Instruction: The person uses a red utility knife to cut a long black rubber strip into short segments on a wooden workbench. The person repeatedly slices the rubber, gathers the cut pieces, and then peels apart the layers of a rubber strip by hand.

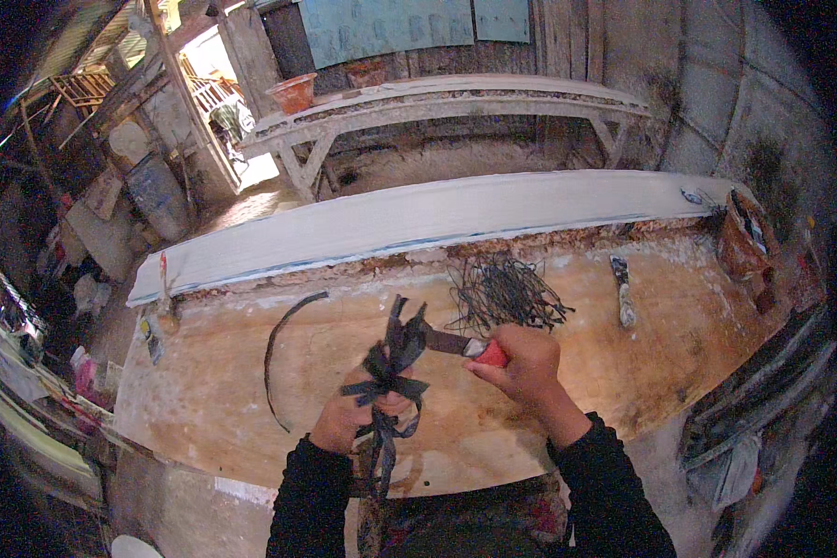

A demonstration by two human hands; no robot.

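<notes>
One broad plywood worktop spreads across the view, smeared with white toward its far side. Along that far side runs a long white board with a thin blue line near its front edge. Beyond it, well apart, a long wooden bench bears a terracotta-coloured pot near its left end. A rust-brown bucket stands at the right end of the worktop.

On the plywood, beyond the hands and slightly to the right of centre, lies a tangled pile of thin black strips. Nearer the person, a bundle of broader black strips is held up over the worktop, its ends splaying upward and outward and hanging below the grip. The left hand is closed around this bundle, the strips covering part of its fingers. The right hand, just to the right of the bundle, is clenched around the red handle of a knife; its dark blade points left and reaches the bundle, though whether it touches cannot be told.

One long curved black strip lies by itself left of the left hand. A short, white-stained tool rests right of the pile.
</notes>
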